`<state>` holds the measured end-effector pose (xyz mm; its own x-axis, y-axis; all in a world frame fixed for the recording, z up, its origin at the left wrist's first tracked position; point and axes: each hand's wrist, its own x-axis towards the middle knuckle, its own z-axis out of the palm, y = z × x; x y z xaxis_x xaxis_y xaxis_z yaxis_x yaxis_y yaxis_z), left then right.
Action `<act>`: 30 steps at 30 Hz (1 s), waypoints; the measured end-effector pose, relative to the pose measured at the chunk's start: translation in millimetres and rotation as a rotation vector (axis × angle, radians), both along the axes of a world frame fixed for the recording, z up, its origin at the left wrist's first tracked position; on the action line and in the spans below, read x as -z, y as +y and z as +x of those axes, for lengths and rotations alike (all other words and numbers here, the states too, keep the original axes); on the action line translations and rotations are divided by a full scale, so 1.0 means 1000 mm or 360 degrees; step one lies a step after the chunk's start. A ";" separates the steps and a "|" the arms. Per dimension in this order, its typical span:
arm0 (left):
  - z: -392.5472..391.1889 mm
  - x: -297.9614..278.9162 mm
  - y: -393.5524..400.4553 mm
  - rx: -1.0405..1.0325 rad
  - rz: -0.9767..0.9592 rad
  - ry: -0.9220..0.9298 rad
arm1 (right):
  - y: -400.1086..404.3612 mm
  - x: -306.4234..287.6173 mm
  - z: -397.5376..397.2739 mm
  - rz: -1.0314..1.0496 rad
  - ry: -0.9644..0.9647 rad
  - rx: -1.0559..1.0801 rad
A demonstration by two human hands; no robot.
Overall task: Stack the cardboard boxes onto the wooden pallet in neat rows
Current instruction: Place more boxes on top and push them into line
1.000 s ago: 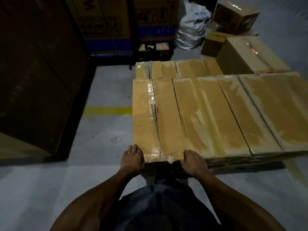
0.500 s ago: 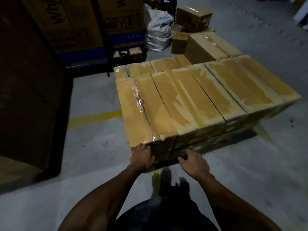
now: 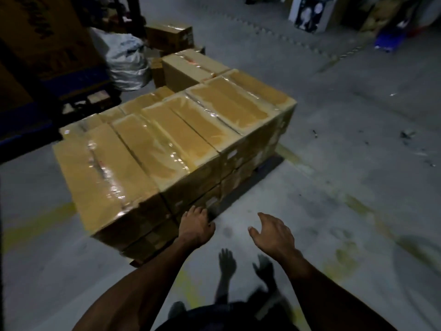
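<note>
Tan, tape-sealed cardboard boxes [image 3: 171, 149] sit in tight side-by-side rows, two layers deep, on a dark wooden pallet [image 3: 257, 170] (only its edge shows beneath them). My left hand [image 3: 195, 226] touches the stack's near face, fingers bent against it; whether it grips I cannot tell. My right hand [image 3: 273, 234] hangs free, fingers relaxed. Several loose brown cartons [image 3: 191, 68] behind probably remain.

Warehouse: concrete floor [image 3: 334, 163], yellow floor lines [image 3: 35, 223], stacked cardboard boxes [image 3: 167, 149].

Bare forearms, no sleeves; dark garment [image 3: 229, 316] below
</note>
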<state>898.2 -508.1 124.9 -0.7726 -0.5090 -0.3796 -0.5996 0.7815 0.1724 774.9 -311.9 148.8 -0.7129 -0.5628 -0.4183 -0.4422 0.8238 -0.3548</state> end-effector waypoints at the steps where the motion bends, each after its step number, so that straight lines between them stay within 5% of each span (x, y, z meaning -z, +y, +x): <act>1: -0.020 0.003 0.020 0.0003 0.0014 -0.0016 | 0.019 -0.001 -0.019 0.0009 0.0017 0.0009; 14: -0.273 -0.016 0.180 0.0162 0.0159 0.0080 | 0.167 -0.025 -0.225 -0.0061 0.0029 0.0213; 23: -0.484 0.028 0.171 0.0103 0.0272 0.0017 | 0.161 0.013 -0.432 0.0024 0.0088 0.0150; 30: -0.642 0.008 0.131 -0.0027 0.0276 0.0036 | 0.130 0.011 -0.603 -0.0089 0.0122 0.0209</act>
<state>256.7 -376.9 117.3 -0.7738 -0.4501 -0.4457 -0.6067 0.7288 0.3173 171.6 -181.8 137.8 -0.8104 -0.4836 -0.3306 -0.3595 0.8562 -0.3711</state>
